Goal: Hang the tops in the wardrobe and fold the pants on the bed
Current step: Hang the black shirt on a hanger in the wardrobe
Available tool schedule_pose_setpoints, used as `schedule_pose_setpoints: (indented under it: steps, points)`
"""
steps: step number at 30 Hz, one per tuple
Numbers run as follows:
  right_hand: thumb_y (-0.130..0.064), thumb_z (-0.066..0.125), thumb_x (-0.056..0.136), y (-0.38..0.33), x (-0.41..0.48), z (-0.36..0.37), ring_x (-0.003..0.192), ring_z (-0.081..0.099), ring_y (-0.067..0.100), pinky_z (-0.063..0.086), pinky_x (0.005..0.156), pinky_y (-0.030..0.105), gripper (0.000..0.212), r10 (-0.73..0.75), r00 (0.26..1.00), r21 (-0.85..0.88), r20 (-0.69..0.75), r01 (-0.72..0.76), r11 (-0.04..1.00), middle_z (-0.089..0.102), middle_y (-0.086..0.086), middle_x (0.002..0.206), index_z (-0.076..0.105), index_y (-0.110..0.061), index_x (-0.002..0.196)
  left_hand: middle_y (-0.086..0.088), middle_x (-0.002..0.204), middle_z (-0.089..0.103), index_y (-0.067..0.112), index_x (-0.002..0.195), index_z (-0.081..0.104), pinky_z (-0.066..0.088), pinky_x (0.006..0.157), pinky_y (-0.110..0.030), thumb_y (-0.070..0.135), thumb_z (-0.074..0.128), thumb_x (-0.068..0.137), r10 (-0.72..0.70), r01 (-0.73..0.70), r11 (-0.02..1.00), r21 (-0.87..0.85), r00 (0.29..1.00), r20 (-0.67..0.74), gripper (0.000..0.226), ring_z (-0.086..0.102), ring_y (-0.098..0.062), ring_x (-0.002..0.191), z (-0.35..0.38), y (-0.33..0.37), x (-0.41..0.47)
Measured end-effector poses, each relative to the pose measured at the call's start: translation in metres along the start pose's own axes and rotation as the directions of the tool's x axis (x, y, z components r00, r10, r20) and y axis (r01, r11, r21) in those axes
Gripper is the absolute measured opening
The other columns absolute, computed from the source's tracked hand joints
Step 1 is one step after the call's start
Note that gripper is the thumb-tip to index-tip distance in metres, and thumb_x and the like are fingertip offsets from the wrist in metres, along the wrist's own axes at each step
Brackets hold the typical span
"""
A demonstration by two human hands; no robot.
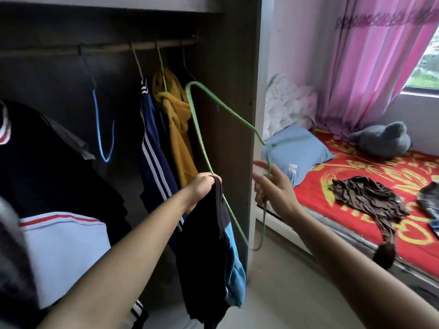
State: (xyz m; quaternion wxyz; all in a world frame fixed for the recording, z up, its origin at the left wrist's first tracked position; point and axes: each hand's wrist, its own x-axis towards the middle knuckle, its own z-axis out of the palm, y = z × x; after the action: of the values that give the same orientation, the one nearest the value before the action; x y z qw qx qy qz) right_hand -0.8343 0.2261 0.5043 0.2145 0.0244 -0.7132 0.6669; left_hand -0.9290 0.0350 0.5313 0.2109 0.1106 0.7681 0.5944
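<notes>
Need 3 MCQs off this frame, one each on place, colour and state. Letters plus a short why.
1. Where does the brown garment lie?
A) on the bed
B) on the floor
C) on the windowsill

2. What colour is the empty hanger on the rail, left of the striped navy top?
A) red
B) blue
C) white

3. What is the left hand doing?
A) hanging open
B) pressing the pillow
C) gripping a dark garment and the green hanger

Key:
1 A: it lies crumpled on the bed's red cover, with one end over the edge.
2 B: its bare wire is bright blue.
3 C: its fingers curl round both the cloth and the wire.
</notes>
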Motion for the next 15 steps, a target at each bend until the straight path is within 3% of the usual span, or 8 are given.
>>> schedule_pose_setpoints:
  steps: [2, 4, 8, 10, 13, 15]
  points:
    - [-0.039, 0.068, 0.091, -0.014, 0.014, 0.002, 0.049, 0.048, 0.014, 0.042, 0.045, 0.026, 0.033, 0.118, 0.993, 0.154, -0.011, -0.115, 0.981, 0.049, -0.001, 0.064, 0.062, -0.022, 0.119, -0.010, 0.081, 0.062, 0.016, 0.079, 0.061, 0.049, 0.077, -0.031, 0.000, 0.036, 0.089, 0.005, -0.007, 0.986, 0.169, 1.000, 0.013, 0.031, 0.059, -0.024, 0.081, -0.002, -0.002, -0.005]
    - [-0.048, 0.070, 0.087, -0.019, 0.023, 0.006, 0.048, 0.038, 0.009, 0.032, 0.044, 0.023, 0.032, 0.199, 0.979, 0.204, -0.043, -0.186, 0.961, 0.040, -0.006, 0.059, 0.067, -0.019, 0.102, -0.014, 0.097, 0.064, 0.015, 0.095, 0.061, 0.049, 0.088, -0.036, 0.001, 0.040, 0.089, 0.002, 0.003, 0.959, 0.282, 1.000, -0.019, 0.026, 0.061, -0.027, 0.094, -0.006, -0.006, -0.008]
    - [-0.049, 0.055, 0.096, -0.001, 0.015, 0.022, 0.051, 0.039, 0.008, 0.032, 0.049, 0.028, 0.034, 0.127, 0.985, -0.090, -0.114, -0.138, 0.986, 0.040, -0.013, 0.052, 0.063, -0.018, 0.083, -0.010, 0.115, 0.059, 0.015, 0.121, 0.048, 0.050, 0.096, -0.042, 0.006, 0.054, 0.086, 0.043, 0.026, 0.937, 0.348, 0.981, -0.188, 0.037, 0.060, -0.028, 0.105, -0.019, -0.009, -0.010]
    - [-0.061, 0.058, 0.089, 0.010, 0.004, 0.037, 0.060, 0.046, 0.008, 0.037, 0.056, 0.027, 0.041, 0.121, 0.992, -0.249, -0.030, -0.125, 0.961, 0.049, -0.016, 0.061, 0.058, -0.021, 0.083, -0.002, 0.108, 0.056, 0.015, 0.120, 0.048, 0.051, 0.092, -0.038, 0.006, 0.057, 0.083, 0.109, -0.011, 0.935, 0.355, 0.960, -0.257, 0.039, 0.059, -0.023, 0.102, -0.022, -0.007, -0.012]
    - [-0.082, 0.068, 0.060, 0.023, -0.010, 0.064, 0.071, 0.055, 0.009, 0.042, 0.058, 0.027, 0.070, 0.256, 0.964, -0.516, 0.076, -0.181, 0.837, 0.060, -0.009, 0.082, 0.051, -0.021, 0.089, 0.009, 0.084, 0.049, 0.016, 0.117, 0.047, 0.047, 0.068, -0.022, 0.002, 0.056, 0.082, 0.179, -0.092, 0.949, 0.301, 0.945, -0.274, 0.038, 0.055, -0.010, 0.079, -0.017, 0.002, -0.014]
    - [-0.068, 0.072, 0.064, 0.033, -0.012, 0.078, 0.080, 0.062, 0.018, 0.052, 0.066, 0.036, 0.063, 0.307, 0.947, -0.602, 0.090, -0.194, 0.774, 0.063, -0.001, 0.091, 0.047, -0.019, 0.093, 0.007, 0.081, 0.052, 0.019, 0.112, 0.048, 0.047, 0.062, -0.023, 0.002, 0.057, 0.080, 0.226, -0.140, 0.942, 0.304, 0.936, -0.270, 0.037, 0.054, -0.009, 0.072, -0.014, 0.007, -0.014]
